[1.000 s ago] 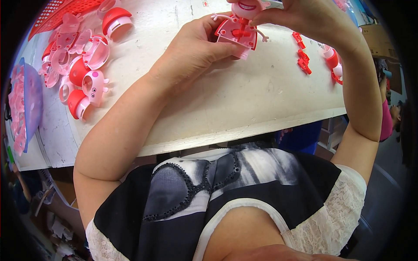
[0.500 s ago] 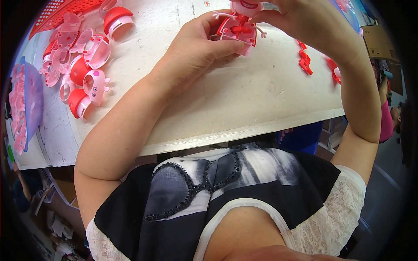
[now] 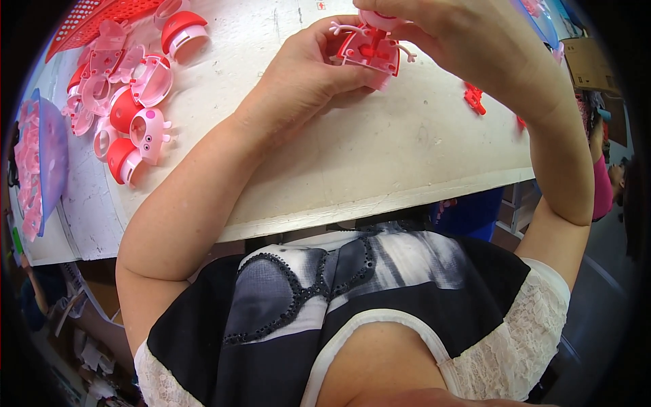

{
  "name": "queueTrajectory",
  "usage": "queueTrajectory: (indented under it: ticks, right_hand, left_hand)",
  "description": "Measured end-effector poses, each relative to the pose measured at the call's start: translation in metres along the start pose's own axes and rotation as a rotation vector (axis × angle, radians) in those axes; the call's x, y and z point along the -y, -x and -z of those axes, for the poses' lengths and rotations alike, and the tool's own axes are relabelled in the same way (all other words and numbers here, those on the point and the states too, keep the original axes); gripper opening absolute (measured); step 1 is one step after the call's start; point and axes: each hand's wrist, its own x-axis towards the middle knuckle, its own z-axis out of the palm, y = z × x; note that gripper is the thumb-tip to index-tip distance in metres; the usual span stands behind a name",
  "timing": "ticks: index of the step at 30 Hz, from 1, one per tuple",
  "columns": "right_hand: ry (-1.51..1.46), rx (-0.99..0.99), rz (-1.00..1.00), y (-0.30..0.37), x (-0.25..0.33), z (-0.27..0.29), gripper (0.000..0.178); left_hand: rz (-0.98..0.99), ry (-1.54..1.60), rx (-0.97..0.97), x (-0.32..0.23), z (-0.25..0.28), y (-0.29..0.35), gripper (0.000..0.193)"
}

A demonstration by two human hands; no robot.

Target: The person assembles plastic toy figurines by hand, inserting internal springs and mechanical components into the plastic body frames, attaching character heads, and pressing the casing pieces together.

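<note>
Near the top edge, a pink and red toy figure (image 3: 374,49) is held between my two hands. Its red body shell lies open toward me, with red parts inside and small pink arms sticking out at both sides. My left hand (image 3: 308,64) is closed round the body from the left, thumb along its lower edge. The fingers of my right hand (image 3: 444,30) grip the pink head (image 3: 377,19) at the top; part of that head is hidden behind them.
Pink and red toy shells (image 3: 125,108) lie piled on the white table (image 3: 325,166) at the left. A red perforated basket (image 3: 88,24) and a blue tray (image 3: 51,156) of pink parts stand beyond them. Small red pieces (image 3: 474,99) lie at the right, near a cardboard box (image 3: 588,64).
My right hand has shifted slightly left and down over the head, covering more of it. The body has tilted a little, and my left thumb has moved lower off its front.
</note>
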Motion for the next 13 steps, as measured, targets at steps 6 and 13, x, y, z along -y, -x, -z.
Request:
queueTrajectory:
  ticks: [6,13]
  right_hand:
    - [0.019,0.008,-0.017,0.002,-0.005,-0.004,0.015]
    - [-0.385,0.081,-0.24,0.009,-0.007,0.011,0.016]
  left_hand:
    - [0.04,0.23,0.123,-0.003,0.004,0.002,0.046]
    - [0.031,0.245,0.124,-0.005,0.002,-0.002,0.046]
